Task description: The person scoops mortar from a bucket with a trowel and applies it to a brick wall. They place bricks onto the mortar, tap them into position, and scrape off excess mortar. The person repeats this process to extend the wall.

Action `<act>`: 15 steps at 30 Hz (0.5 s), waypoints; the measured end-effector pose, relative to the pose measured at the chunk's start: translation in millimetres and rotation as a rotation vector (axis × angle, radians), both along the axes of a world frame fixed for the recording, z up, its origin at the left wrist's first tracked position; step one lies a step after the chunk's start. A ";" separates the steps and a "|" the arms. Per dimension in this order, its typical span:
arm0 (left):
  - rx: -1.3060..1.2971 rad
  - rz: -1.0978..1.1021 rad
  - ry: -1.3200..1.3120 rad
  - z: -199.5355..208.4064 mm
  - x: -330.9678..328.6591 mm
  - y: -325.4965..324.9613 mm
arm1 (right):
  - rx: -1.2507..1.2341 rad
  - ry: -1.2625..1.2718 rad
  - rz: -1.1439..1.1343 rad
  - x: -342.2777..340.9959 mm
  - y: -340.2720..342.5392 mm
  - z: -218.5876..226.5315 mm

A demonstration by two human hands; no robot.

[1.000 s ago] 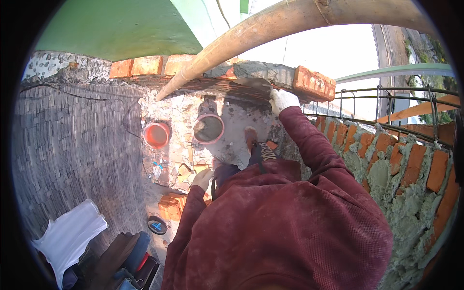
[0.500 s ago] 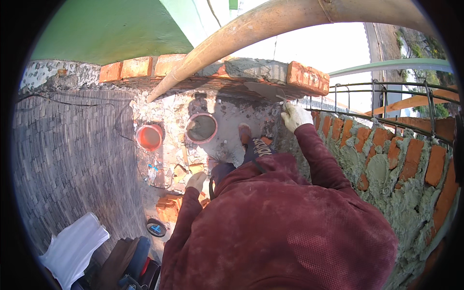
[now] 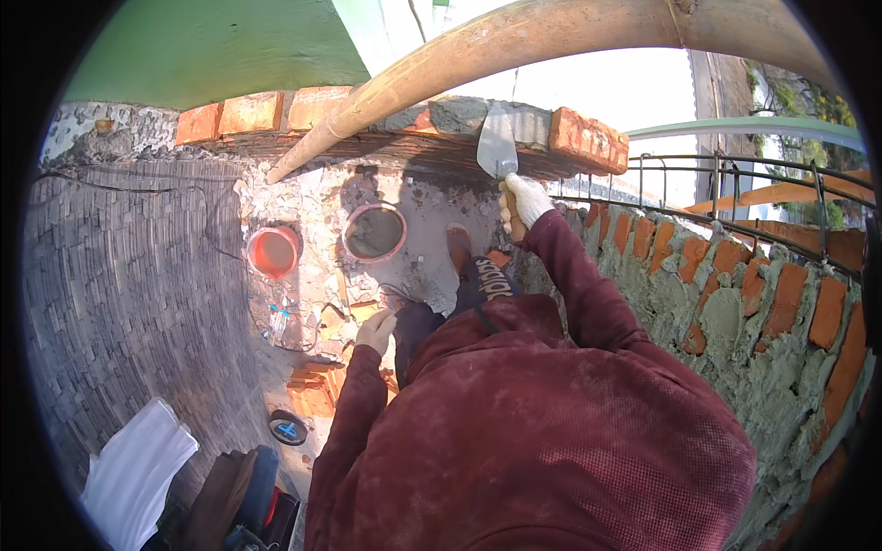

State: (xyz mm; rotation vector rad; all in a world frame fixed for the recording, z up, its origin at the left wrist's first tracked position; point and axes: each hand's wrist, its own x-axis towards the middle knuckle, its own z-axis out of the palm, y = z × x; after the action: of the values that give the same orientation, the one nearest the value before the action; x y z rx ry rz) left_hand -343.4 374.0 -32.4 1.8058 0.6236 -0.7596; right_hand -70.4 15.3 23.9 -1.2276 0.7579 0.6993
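Observation:
My right hand (image 3: 526,204), in a pale work glove, is closed round the wooden handle of a trowel (image 3: 497,147). Its pointed metal blade tilts up against the mortar bed (image 3: 459,117) along the top of the low brick wall. Just right of the blade, an orange brick (image 3: 589,140) sits at the wall's end. My left hand (image 3: 376,331), also gloved, hangs low beside my left thigh; its fingers do not show clearly enough to tell their pose.
A bamboo pole (image 3: 441,69) slants across the wall. Below stand a mortar bucket (image 3: 375,232) and a smaller red bucket (image 3: 273,253). Several bricks (image 3: 315,389) lie stacked at lower left. Steel rebar (image 3: 717,188) and a rough brick wall (image 3: 726,303) run along the right.
My right hand has moved slightly left and turned the trowel, so its blade now points upward over the wall top. My left hand has risen a little.

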 end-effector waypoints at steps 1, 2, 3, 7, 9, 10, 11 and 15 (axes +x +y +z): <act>-0.012 -0.001 -0.007 -4.6 -7.6 -1.2 | -0.002 -0.018 0.009 -1.2 4.6 1.6; -0.024 0.001 -0.011 -10.5 -16.6 -0.6 | -0.066 -0.026 0.036 -7.9 10.5 7.3; -0.036 0.006 -0.015 -17.7 -26.6 1.4 | -0.130 -0.033 0.068 -18.1 16.3 20.4; 0.060 -0.006 0.040 -53.5 -68.1 0.3 | -0.517 -0.117 0.581 -65.4 35.8 56.0; 0.084 -0.106 0.147 -88.5 -105.6 -7.0 | -0.877 -0.559 1.110 -85.3 46.3 13.4; 0.135 -0.140 0.186 -89.7 -113.2 -15.6 | -0.908 -0.393 1.280 -82.5 70.3 4.7; 0.181 -0.181 0.233 -88.9 -122.1 -19.1 | -0.942 -0.417 1.484 -81.1 81.8 -36.1; 0.225 -0.153 0.231 -110.9 -147.7 -32.3 | -1.114 -0.451 2.075 -49.6 197.8 -188.4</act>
State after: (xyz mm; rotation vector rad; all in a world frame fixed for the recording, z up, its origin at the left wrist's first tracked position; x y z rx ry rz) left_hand -491.1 341.7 -143.4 2.0041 0.7516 -1.0469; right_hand -120.0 213.1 -164.5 -2.9522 -1.0900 1.5343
